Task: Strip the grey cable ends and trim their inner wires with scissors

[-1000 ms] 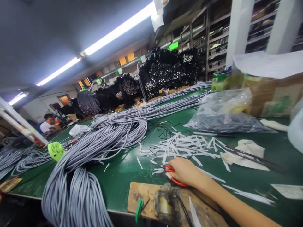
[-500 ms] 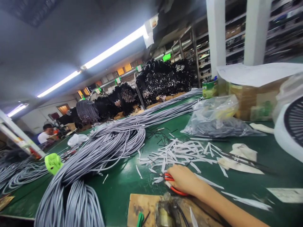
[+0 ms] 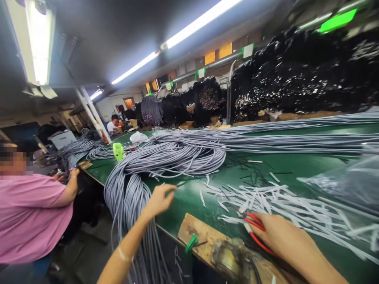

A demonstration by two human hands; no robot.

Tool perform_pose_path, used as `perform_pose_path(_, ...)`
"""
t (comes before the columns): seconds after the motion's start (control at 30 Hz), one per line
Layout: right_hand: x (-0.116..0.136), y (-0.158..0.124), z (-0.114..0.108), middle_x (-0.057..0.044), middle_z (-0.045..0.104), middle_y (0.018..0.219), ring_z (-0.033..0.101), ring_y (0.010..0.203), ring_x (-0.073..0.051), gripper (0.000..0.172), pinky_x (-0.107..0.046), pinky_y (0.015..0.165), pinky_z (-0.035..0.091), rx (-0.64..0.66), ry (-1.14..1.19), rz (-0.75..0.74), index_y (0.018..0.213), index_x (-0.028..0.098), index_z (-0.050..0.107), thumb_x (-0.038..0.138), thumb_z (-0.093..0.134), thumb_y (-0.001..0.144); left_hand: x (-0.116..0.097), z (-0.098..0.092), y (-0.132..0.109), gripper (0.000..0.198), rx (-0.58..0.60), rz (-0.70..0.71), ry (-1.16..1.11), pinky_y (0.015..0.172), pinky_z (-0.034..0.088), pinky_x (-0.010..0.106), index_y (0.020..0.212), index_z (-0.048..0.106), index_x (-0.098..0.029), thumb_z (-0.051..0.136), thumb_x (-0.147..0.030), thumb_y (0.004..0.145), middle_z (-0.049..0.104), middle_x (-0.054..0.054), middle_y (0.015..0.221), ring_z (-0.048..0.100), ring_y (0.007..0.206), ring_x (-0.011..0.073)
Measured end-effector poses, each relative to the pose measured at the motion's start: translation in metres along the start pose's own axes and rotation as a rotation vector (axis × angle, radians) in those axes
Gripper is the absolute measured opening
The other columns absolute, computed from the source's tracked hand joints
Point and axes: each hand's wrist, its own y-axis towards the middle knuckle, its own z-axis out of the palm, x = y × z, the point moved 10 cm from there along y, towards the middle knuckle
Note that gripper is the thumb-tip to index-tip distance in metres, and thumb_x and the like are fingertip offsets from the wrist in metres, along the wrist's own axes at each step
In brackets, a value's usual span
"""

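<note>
My right hand (image 3: 274, 232) is closed around the red handles of a pair of cutting pliers (image 3: 256, 227). Their jaws point left, close over the table at the edge of a pile of white strips (image 3: 275, 201). My left hand (image 3: 160, 200) hovers over the table's near edge with fingers partly bent and apart; no object shows in it. Just behind and beside it lies a thick bundle of grey cables (image 3: 171, 157), part of which hangs over the edge.
A wooden board (image 3: 192, 230) with a metal fixture (image 3: 229, 258) and a green clip (image 3: 192, 243) sits at the front edge. At right lies a clear plastic bag (image 3: 349, 177). A co-worker in a pink shirt (image 3: 32, 217) sits at left. A green fan (image 3: 118, 151) stands beyond the cables.
The view has swung left, bringing the co-worker in pink into sight. My left hand has come into view beside the cables. My right hand still grips the cutting pliers.
</note>
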Motion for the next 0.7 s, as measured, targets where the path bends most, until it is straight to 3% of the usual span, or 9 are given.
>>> perform_pose_path(0.07,-0.007,0.001,-0.002,-0.012,0.068,0.074,0.064,0.066,-0.027,0.027,-0.028,0.049,0.037,-0.016,-0.028,0.043,0.072,0.019,0.062,0.029,0.039,0.084,0.022,-0.008,0.020,0.017,-0.051,-0.063,0.109,0.093,0.039,0.039,0.093,0.062,-0.018,0.050,-0.026,0.082,0.062,0.007,0.098,0.054,0.099,0.0200)
perform_pose_path(0.17,-0.013,0.001,-0.002,-0.013,0.066,0.072,0.064,0.065,-0.027,0.028,-0.029,0.051,0.039,-0.007,-0.051,0.083,0.071,0.017,0.062,0.028,0.040,0.084,0.044,-0.010,0.047,0.014,-0.114,-0.111,0.181,0.091,0.038,0.039,0.073,0.061,-0.016,0.063,-0.030,0.071,0.063,0.009,0.084,0.055,0.095,0.0235)
perform_pose_path(0.27,-0.012,-0.002,-0.006,-0.014,0.065,0.075,0.063,0.069,-0.025,0.028,-0.029,0.055,0.041,-0.020,-0.099,0.081,0.073,0.015,0.063,0.025,0.040,0.086,0.054,-0.012,0.054,0.027,-0.186,-0.138,0.180,0.078,0.042,0.032,0.051,0.050,-0.017,0.069,-0.033,0.063,0.056,0.002,0.058,0.056,0.070,0.0186)
perform_pose_path(0.33,-0.009,-0.003,-0.014,-0.014,0.065,0.078,0.062,0.073,-0.024,0.029,-0.028,0.057,0.042,-0.064,-0.123,0.067,0.076,0.015,0.064,0.026,0.039,0.086,0.056,-0.025,0.049,0.035,-0.258,-0.161,0.147,0.063,0.040,0.026,0.045,0.043,-0.018,0.068,-0.034,0.064,0.044,-0.003,0.046,0.047,0.053,0.0124)
perform_pose_path(0.43,-0.003,-0.004,-0.023,-0.011,0.066,0.085,0.061,0.080,-0.021,0.026,-0.027,0.063,0.042,-0.126,-0.026,0.022,0.080,0.016,0.066,0.024,0.041,0.084,0.061,-0.073,0.034,0.042,-0.468,-0.213,0.079,0.053,0.033,0.023,0.048,0.035,-0.019,0.049,-0.042,0.080,0.031,-0.006,0.041,0.035,0.046,0.0085)
perform_pose_path(0.57,0.017,-0.004,-0.014,-0.005,0.068,0.079,0.061,0.073,-0.017,0.022,-0.024,0.067,0.041,-0.026,0.198,-0.172,0.076,0.019,0.067,0.020,0.046,0.080,0.067,-0.143,0.003,0.044,-0.729,-0.247,-0.051,0.049,0.035,0.022,0.053,0.014,-0.021,0.010,-0.038,0.093,0.011,-0.009,0.037,0.018,0.037,0.0064)
perform_pose_path(0.63,0.023,-0.007,-0.005,-0.003,0.067,0.072,0.060,0.069,-0.016,0.018,-0.023,0.063,0.040,0.067,0.212,-0.228,0.070,0.019,0.067,0.019,0.050,0.076,0.062,-0.167,-0.015,0.043,-0.823,-0.244,-0.089,0.048,0.037,0.021,0.054,0.012,-0.020,0.005,-0.035,0.093,0.010,-0.009,0.035,0.018,0.035,0.0062)
perform_pose_path(0.7,0.023,-0.011,0.002,-0.002,0.067,0.068,0.060,0.065,-0.015,0.016,-0.022,0.058,0.039,0.147,0.192,-0.230,0.066,0.019,0.066,0.015,0.053,0.071,0.048,-0.184,-0.033,0.043,-0.890,-0.229,-0.095,0.045,0.036,0.020,0.054,0.013,-0.019,0.014,-0.037,0.093,0.011,-0.009,0.035,0.019,0.034,0.0058)
